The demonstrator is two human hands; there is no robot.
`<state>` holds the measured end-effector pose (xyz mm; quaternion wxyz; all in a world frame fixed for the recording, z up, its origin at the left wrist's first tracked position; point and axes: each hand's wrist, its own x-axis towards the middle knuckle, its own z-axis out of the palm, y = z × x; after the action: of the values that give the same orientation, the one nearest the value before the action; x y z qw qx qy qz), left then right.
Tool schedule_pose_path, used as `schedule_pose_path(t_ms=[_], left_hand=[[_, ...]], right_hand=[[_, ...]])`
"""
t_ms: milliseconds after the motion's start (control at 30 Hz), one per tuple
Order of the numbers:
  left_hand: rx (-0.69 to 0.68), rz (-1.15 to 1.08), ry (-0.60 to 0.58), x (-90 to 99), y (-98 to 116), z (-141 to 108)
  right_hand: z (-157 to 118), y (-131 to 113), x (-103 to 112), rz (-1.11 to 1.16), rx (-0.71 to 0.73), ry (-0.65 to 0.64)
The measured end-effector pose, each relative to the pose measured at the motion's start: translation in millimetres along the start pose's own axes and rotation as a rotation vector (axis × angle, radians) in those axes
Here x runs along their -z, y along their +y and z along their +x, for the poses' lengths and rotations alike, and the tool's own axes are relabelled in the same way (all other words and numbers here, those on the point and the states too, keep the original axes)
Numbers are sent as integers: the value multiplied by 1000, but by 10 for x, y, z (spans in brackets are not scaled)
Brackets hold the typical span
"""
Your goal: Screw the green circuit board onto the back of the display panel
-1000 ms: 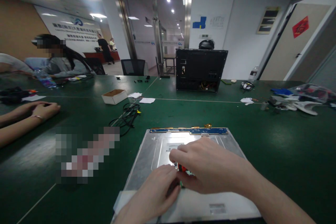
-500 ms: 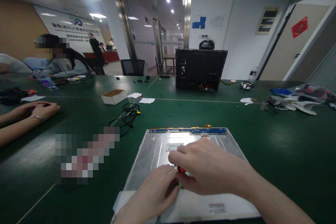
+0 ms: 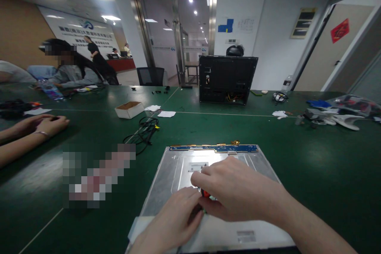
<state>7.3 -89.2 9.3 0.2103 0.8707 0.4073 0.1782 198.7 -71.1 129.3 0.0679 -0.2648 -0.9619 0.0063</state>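
I see panel (image 3: 166,174) on counter (image 3: 315,182) before me, left hand (image 3: 178,211) and right hand (image 3: 232,190) over its middle. Circuit board (image 3: 205,149) along panel's far edge. Cables (image 3: 145,131) beyond, leftward; box (image 3: 131,111) behind cables. Case (image 3: 228,79) farther back, right of box. Co-worker's hands (image 3: 52,126) far left.

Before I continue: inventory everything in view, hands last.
panel: one, silver, on table
circuit strip: one, blue, panel's far edge
held item: one, red and black, in right hand, mostly hidden
table: one, green, foreground
cables: several, black, left and far right
box: one, white, beyond panel
papers: several, white, about table
casing: one, black, table's far side
bottles: two, clear, far left and right
loose parts: several, white and grey, right
chair: one, black, behind table
glass doors: two, clear, back wall
people: several, mixed clothing, left
co-worker's hands: two, left
left hand: one, bare, over panel
right hand: one, bare, over panel
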Motion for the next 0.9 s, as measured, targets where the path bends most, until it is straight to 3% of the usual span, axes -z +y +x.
schedule_pose_path(t_ms=[700,900], left_hand=[[10,-8,-13,19,18,-12],[17,-7,-10,51,33,-18]], right_hand=[[44,52,-15,-14,-21,-6],[16,22,38,28,31,6]])
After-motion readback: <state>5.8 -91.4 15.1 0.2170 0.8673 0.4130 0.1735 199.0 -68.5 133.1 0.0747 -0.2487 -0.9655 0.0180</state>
